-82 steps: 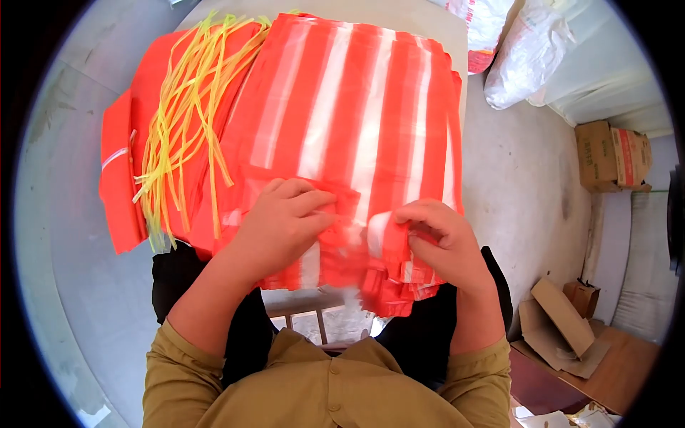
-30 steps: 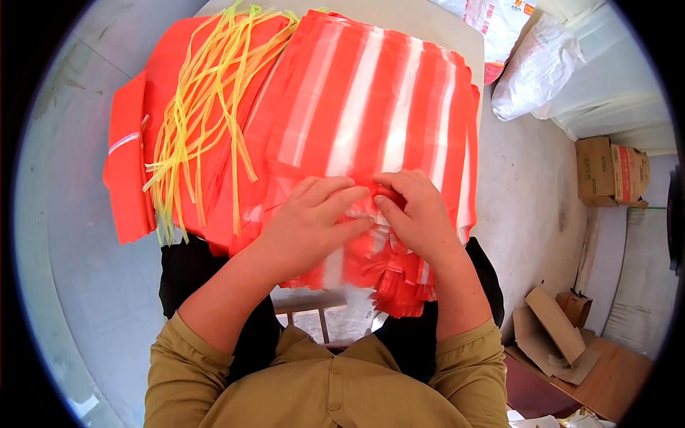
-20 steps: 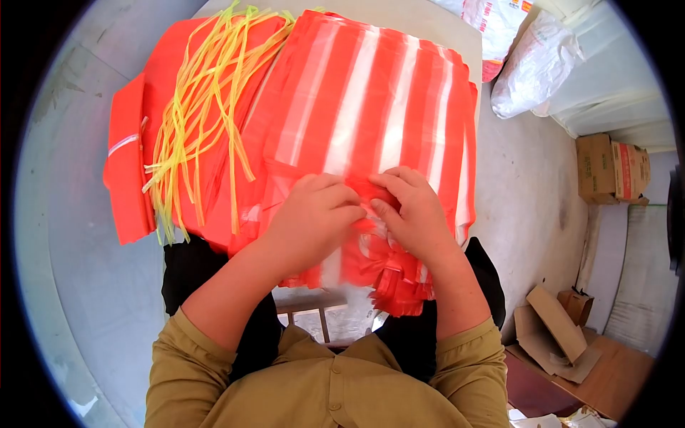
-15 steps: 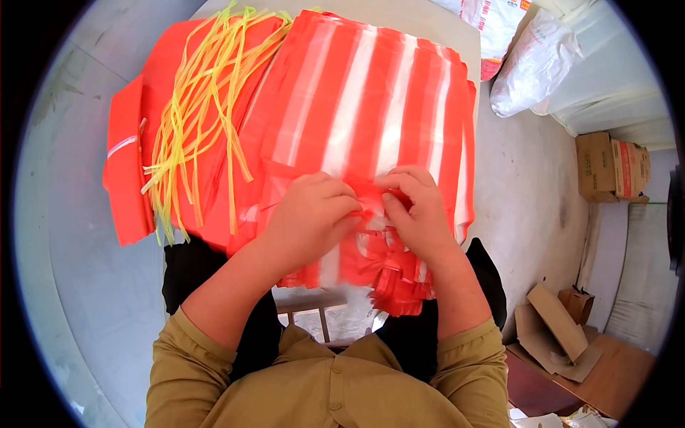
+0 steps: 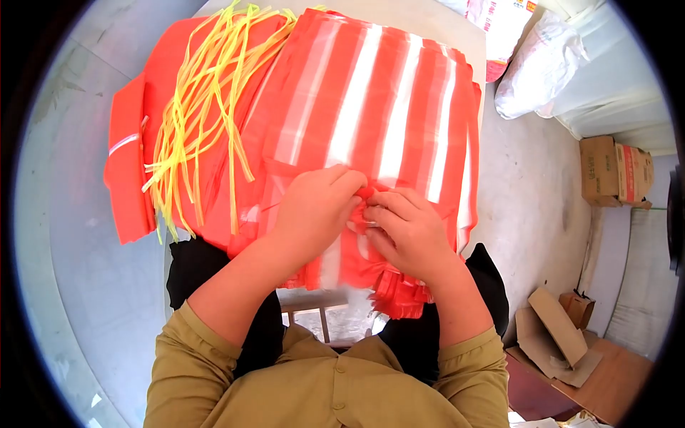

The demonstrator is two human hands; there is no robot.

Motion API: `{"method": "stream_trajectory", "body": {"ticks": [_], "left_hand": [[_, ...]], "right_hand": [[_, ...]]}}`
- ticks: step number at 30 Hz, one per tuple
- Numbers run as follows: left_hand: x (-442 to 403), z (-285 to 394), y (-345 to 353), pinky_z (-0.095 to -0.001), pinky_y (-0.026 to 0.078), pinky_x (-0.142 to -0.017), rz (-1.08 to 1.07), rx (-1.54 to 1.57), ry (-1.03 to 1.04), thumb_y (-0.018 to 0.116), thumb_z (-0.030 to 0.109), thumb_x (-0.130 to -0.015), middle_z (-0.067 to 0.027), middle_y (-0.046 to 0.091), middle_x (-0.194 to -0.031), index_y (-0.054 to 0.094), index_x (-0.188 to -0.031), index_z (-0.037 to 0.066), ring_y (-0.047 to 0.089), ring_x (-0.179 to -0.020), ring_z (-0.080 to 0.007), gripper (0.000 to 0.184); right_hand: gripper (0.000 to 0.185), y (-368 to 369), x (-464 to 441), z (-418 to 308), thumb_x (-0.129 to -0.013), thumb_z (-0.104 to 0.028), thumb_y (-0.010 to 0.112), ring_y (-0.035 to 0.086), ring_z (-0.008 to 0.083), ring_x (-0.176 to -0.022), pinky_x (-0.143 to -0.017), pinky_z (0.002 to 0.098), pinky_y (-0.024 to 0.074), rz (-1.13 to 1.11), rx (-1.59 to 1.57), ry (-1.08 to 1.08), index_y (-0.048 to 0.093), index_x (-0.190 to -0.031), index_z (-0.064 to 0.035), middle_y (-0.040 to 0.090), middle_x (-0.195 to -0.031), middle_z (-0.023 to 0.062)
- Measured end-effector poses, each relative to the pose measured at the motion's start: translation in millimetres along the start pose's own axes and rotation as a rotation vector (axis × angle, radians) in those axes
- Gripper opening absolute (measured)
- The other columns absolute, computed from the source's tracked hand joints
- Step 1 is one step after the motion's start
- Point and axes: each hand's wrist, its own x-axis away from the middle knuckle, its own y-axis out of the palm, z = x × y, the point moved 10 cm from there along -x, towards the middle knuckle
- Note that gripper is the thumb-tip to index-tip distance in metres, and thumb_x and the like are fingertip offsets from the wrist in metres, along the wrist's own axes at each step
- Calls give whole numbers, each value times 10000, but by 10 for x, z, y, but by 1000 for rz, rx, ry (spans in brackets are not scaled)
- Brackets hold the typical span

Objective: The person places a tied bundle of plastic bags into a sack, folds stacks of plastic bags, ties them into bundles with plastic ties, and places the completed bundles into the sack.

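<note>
A thick stack of thin red-and-white striped plastic bags (image 5: 355,100) lies in front of me. Over its near part, my left hand (image 5: 314,207) pinches a bunched bit of red plastic. My right hand (image 5: 408,230) meets it from the other side, fingers curled on the same gathered plastic. The fingertips nearly touch, and part of what they grip is hidden. Below the right hand, ruffled red bag ends (image 5: 401,294) hang over the near edge. Thin yellow strips (image 5: 203,118) lie loose to the left of the stack.
Beneath the yellow strips is more red plastic (image 5: 168,57), with a folded red bundle (image 5: 128,167) at far left. White sacks (image 5: 540,68) stand at the back right. A cardboard box (image 5: 615,171) and an opened carton (image 5: 553,335) are on the right.
My hands have come closer together, the right one moving left toward the left one. The plastic between them is now bunched into a small red lump.
</note>
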Motion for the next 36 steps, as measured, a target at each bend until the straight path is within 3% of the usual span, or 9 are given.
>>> {"method": "stream_trajectory", "body": {"ticks": [5, 11, 20, 23, 26, 36], "left_hand": [[74, 41, -31, -430, 543, -835, -88, -92, 178, 782, 79, -804, -113, 675, -1102, 711, -1042, 50, 662, -997, -334, 250], [160, 37, -177, -476, 478, -1009, -148, -221, 196, 806, 133, -776, -100, 665, -1248, 727, -1179, 77, 609, -1183, -333, 415], [143, 71, -207, -458, 482, -969, -68, -319, 240, 732, 68, -783, -95, 662, -1220, 721, -1180, 88, 621, -1164, -313, 398], [133, 134, -185, -449, 482, -958, -27, -350, 265, 719, 62, -783, -89, 661, -1226, 717, -1160, 78, 625, -1156, -296, 377], [154, 99, -124, -442, 486, -954, -40, -339, 295, 710, 52, -773, -78, 667, -1212, 714, -1144, 72, 633, -1140, -284, 372], [108, 3, -231, -448, 503, -987, -33, -343, 220, 761, 49, -742, -79, 711, -1182, 713, -1126, 69, 650, -1151, -299, 387]], "right_hand": [[315, 7, 6, 41, -765, -22, 735, 657, 309, -1038, -891, 415, 551, -22, 27, 37, 710, -1079, -23, 672, -1149, 99], [354, 8, 18, 66, -766, -4, 715, 662, 319, -1044, -895, 417, 562, -26, 48, 11, 704, -1120, -5, 682, -1171, 113], [317, -18, -57, 18, -752, 8, 684, 683, 312, -958, -846, 417, 581, 38, 158, -3, 712, -1066, -18, 720, -1084, 105], [362, 38, -14, 98, -773, -20, 725, 669, 334, -1039, -918, 426, 567, -22, 142, 43, 719, -1135, -8, 718, -1172, 120], [300, -46, -81, 2, -753, -4, 695, 688, 307, -958, -832, 410, 584, 54, 161, -3, 707, -1051, -27, 716, -1066, 102], [281, -52, -79, 98, -774, -7, 695, 705, 285, -1003, -844, 398, 594, 88, 243, 35, 729, -1051, -38, 743, -1085, 80]]}}
